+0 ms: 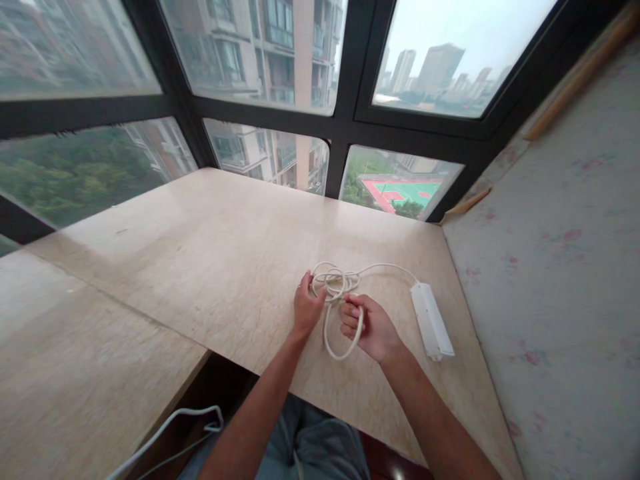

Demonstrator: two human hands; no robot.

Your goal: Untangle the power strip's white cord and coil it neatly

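A white power cord (340, 357) lies partly coiled in loose loops above the stone-look sill. My left hand (307, 303) grips the left side of the coil between thumb and fingers. Curled around another part of the cord, my right hand (367, 323) has a loop hanging below its fingers. From the coil the cord runs right to a white power strip (430, 320), which lies on its side near the wall. The cord's plug end cannot be made out.
The marble-patterned sill (225, 253) reaches back to dark window frames (343, 133). Flowered wallpaper (545, 300) borders the right side. A white cable or tube (185, 411) shows at lower left, by the dark gap under the sill's edge. My lap (320, 440) is below.
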